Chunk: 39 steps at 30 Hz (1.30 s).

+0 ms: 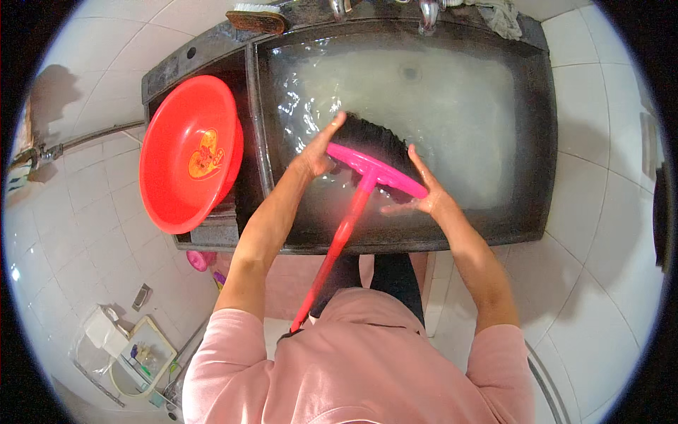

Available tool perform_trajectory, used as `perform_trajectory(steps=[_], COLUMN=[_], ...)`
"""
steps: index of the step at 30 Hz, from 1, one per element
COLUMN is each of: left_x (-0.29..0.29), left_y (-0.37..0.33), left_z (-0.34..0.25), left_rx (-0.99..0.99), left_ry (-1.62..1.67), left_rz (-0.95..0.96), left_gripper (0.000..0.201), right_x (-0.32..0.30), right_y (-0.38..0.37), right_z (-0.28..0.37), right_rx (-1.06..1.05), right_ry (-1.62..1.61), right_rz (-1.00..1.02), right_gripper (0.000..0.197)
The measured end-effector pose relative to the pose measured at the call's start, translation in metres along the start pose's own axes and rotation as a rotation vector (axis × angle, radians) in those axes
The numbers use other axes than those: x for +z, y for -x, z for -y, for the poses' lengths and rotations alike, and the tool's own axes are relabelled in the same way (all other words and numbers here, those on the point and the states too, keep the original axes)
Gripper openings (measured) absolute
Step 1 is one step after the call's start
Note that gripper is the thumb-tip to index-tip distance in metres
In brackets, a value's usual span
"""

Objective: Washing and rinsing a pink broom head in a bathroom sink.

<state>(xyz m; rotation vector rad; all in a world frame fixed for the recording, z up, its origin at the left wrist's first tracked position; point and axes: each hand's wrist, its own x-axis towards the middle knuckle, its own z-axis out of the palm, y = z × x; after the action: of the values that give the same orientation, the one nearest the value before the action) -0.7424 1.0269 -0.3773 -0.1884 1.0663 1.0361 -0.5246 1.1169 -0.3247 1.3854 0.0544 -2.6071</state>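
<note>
A broom with a bright pink head [371,162], black bristles [371,138] and a red handle [339,237] lies slantwise over a dark stone sink [404,237]. Its bristles point away from me, down at the cloudy water [452,127]. My left hand [316,152] is closed on the left end of the head, one finger stretched along the bristles. At the right end, my right hand [427,194] grips the head between its spread fingers, some on the bristle side and some on the handle side. The handle runs back to the left side of my waist.
A red plastic basin [183,191] rests tilted over the sink's left compartment. On the back ledge are a wooden scrubbing brush [256,21], metal taps [429,15] and a grey cloth [500,18]. Tiled walls [597,162] flank the sink. A mirror shelf [145,360] hangs at lower left.
</note>
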Motion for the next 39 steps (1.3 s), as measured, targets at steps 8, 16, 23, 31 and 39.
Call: perform_trajectory(steps=[8,16,23,31,39], left_x=[0.020,0.024,0.031,0.068,0.084], left_y=[-0.006,0.017,0.048,0.018,0.015], left_z=[-0.011,-0.002,0.025,0.041,0.054], left_rx=[0.126,0.257,-0.081,0.068,0.195], left_ry=[-0.203,0.083,-0.035,0.440,0.357], left_rz=[-0.085,-0.009,-0.250,0.008,-0.053], left_gripper=[0.033,0.047,0.082,0.061,0.037], right_x=[-0.011,0.013,-0.006,0.008,-0.002], right_y=[-0.027,-0.005,-0.023,-0.014,-0.018], right_z=[0.020,0.021,0.024,0.021,0.048], right_rx=[-0.292,-0.343,-0.467,-0.567,-0.345], right_ry=[0.333,0.280,0.335,0.437,0.561], right_rz=[-0.146,-0.077,-0.206,-0.239,-0.104], right_gripper=[0.034,0.035,0.028,0.040,0.053])
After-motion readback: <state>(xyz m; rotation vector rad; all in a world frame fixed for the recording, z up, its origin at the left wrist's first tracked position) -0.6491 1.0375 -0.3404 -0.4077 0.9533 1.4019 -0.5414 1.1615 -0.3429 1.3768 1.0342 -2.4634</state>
